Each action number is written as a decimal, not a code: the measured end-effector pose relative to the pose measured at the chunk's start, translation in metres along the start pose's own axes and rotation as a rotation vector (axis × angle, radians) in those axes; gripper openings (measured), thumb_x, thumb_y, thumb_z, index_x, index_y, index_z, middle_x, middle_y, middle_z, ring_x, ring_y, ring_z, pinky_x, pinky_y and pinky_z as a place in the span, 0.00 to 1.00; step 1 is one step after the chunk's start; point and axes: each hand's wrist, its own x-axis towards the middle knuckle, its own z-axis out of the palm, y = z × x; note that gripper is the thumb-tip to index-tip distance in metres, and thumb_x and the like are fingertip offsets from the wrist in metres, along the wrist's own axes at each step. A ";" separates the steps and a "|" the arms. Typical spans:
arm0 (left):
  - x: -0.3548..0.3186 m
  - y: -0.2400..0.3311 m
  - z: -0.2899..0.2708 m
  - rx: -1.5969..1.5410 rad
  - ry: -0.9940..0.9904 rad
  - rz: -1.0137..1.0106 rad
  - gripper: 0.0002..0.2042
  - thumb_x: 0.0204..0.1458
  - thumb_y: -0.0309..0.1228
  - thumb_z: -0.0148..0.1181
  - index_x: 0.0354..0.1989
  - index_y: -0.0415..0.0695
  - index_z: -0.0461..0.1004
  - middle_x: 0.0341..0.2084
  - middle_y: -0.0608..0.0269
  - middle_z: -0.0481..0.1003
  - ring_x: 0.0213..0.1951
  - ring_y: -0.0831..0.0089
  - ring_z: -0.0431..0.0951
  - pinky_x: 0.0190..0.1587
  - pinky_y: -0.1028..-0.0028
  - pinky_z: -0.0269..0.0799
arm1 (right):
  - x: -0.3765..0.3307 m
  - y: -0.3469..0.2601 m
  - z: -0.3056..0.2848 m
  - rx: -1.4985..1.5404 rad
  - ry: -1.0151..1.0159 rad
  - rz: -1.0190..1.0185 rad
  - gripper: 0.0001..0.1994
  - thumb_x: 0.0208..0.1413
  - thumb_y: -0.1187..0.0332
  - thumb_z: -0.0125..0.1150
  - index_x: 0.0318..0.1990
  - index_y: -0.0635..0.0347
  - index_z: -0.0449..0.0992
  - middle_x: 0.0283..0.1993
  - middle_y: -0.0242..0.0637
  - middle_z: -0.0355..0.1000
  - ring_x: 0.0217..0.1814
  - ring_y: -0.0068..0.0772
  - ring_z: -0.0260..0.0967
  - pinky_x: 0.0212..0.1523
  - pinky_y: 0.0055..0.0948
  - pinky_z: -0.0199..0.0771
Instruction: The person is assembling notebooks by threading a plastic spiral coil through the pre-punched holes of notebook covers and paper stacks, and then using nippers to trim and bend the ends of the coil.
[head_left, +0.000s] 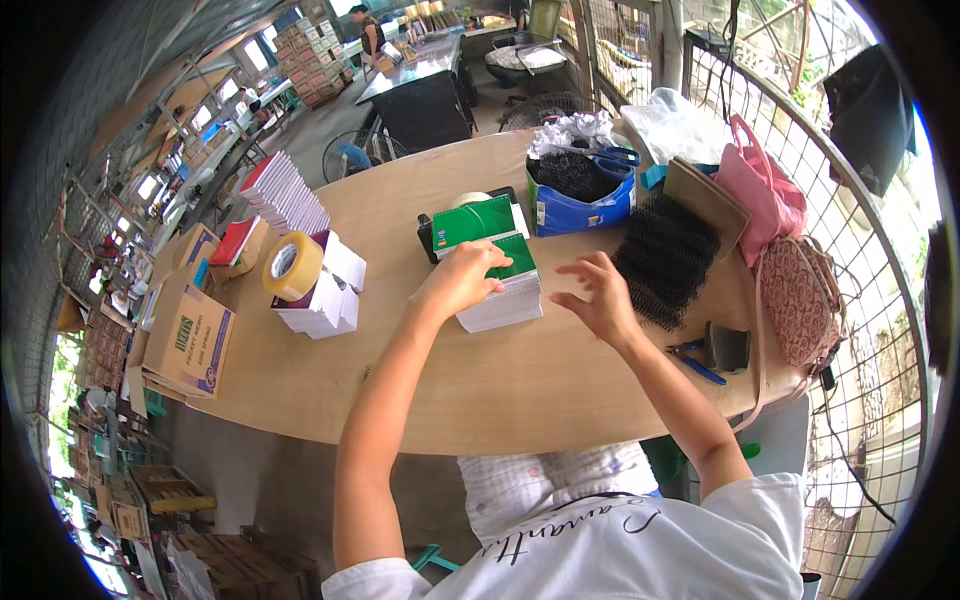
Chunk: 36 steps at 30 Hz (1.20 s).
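Note:
A thick stack of small notebooks (502, 306) with green covers and white page edges stands at the middle of the table. My left hand (460, 282) rests over the stack's left side, its fingers and thumb apart on the top cover. Just right of the stack, my right hand (603, 300) hovers with fingers spread and nothing in it. Directly behind lies another green-covered notebook pile (472, 220), partly on a black object (425, 238) whose kind I cannot make out.
On the wooden table (400, 400), a tape roll (293, 266) tops white-edged pads (335, 300) left, near a cardboard box (188, 340). Rightward are a blue bag (585, 208), black spiral coils (668, 255), blue-handled pliers (697, 362), a pink bag (765, 190) and a patterned bag (800, 300).

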 end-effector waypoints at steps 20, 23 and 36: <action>-0.052 -0.004 0.030 -0.316 0.840 -0.059 0.31 0.56 0.24 0.60 0.68 0.44 0.56 0.58 0.49 0.65 0.54 0.66 0.70 0.50 0.71 0.70 | 0.040 -0.015 0.040 0.732 0.025 0.146 0.22 0.49 0.84 0.63 0.48 0.63 0.58 0.38 0.40 0.73 0.40 0.30 0.77 0.37 0.28 0.83; -0.081 0.026 0.050 -0.595 0.860 -0.147 0.28 0.57 0.22 0.57 0.66 0.43 0.57 0.53 0.55 0.67 0.50 0.71 0.70 0.46 0.76 0.70 | -0.005 -0.017 0.040 0.702 0.043 0.030 0.20 0.52 0.90 0.56 0.49 0.62 0.60 0.39 0.36 0.73 0.47 0.28 0.75 0.48 0.27 0.79; -0.129 0.071 0.158 -0.411 0.770 -0.252 0.10 0.55 0.24 0.60 0.46 0.45 0.76 0.40 0.58 0.72 0.45 0.60 0.69 0.42 0.67 0.69 | -0.069 0.058 -0.045 -0.619 -0.163 -0.188 0.12 0.44 0.75 0.67 0.39 0.56 0.78 0.43 0.36 0.73 0.52 0.42 0.66 0.58 0.40 0.62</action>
